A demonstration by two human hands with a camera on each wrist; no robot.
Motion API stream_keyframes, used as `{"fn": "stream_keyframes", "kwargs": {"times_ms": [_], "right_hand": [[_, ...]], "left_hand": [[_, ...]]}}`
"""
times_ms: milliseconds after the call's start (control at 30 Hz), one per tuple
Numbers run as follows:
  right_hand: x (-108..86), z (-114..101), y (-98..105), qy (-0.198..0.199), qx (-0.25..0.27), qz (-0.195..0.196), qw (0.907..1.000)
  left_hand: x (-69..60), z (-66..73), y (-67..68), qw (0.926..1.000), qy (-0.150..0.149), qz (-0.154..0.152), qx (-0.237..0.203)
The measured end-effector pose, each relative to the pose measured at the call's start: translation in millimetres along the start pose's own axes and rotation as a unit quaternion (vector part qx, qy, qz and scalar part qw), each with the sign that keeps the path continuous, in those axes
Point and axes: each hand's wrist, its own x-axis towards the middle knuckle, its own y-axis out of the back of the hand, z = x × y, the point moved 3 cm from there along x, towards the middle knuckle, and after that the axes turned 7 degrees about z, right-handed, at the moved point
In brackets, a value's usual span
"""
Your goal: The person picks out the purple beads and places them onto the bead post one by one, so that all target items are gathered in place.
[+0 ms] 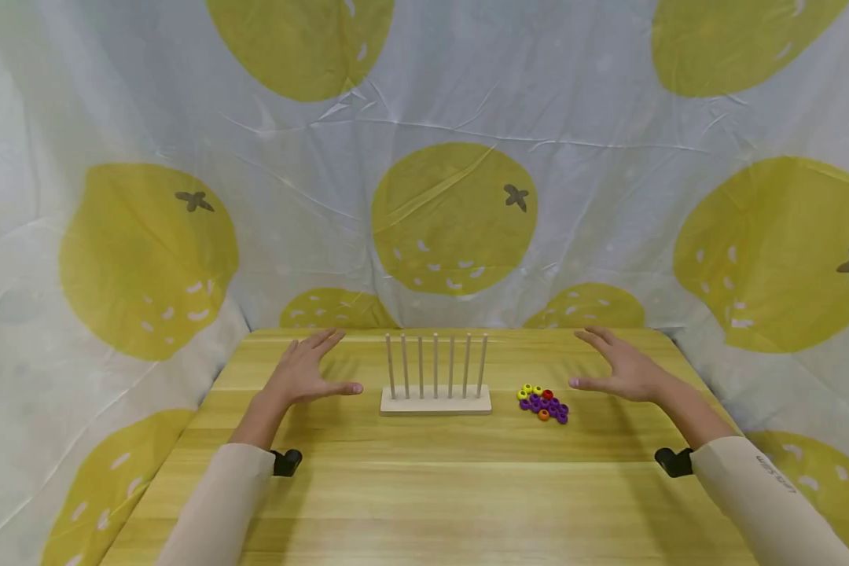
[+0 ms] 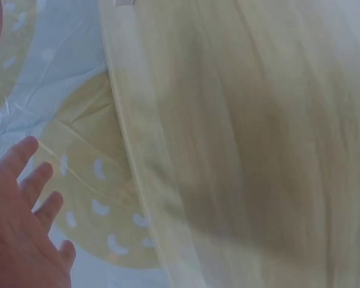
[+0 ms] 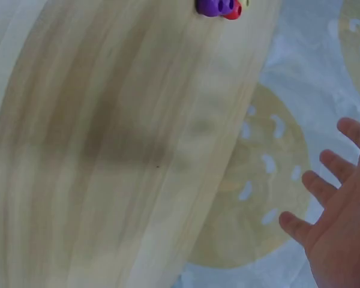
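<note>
A pale wooden stand (image 1: 435, 402) with a row of several upright pegs is at the middle of the table, its pegs bare. Right of it lies a small cluster of beads (image 1: 543, 404), yellow, red, purple and orange. My left hand (image 1: 304, 372) hovers left of the stand, fingers spread and holding nothing. On the other side, my right hand (image 1: 626, 371) is held in the air beyond the beads, also spread and with nothing in it. In the right wrist view, a few purple and red beads (image 3: 219, 6) show at the top edge.
The wooden table (image 1: 424, 503) has light plank grain. Behind and beside it hangs a white cloth (image 1: 594, 196) printed with lemons. A black strap mount (image 1: 286, 462) sits on the left wrist, another black mount (image 1: 674, 462) on the right.
</note>
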Motion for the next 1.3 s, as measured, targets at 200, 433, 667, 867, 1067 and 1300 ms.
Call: {"fn": "stream_keyframes", "kwargs": {"times_ms": [200,433,667,867,1067,1300], "right_hand": [[-7.6,3,-10,-0.016,0.016,-0.008,0.9997],[-11.9,5,-17,-0.007,0.033,0.013,0.9994],[-22.1,4,-28,-0.003,0.057,0.027,0.9980],[-31.8,3,-39,-0.010,0.079,0.030,0.9963],[-38.5,5,-54,-0.014,0.111,0.026,0.9934],[-41.4,8,-63,0.002,0.128,0.036,0.9911]], "left_hand": [[-4.1,0.9,-15.1,0.9997,-0.004,0.011,-0.022],[-5.9,8.3,-27.3,0.9983,0.001,0.020,-0.055],[-8.4,15.8,-36.0,0.9977,-0.009,0.025,-0.063],[-12.4,21.0,-43.9,0.9963,-0.005,0.032,-0.079],[-16.5,27.3,-54.2,0.9944,0.002,0.030,-0.101],[-14.2,32.3,-64.5,0.9900,-0.003,0.015,-0.140]]}}
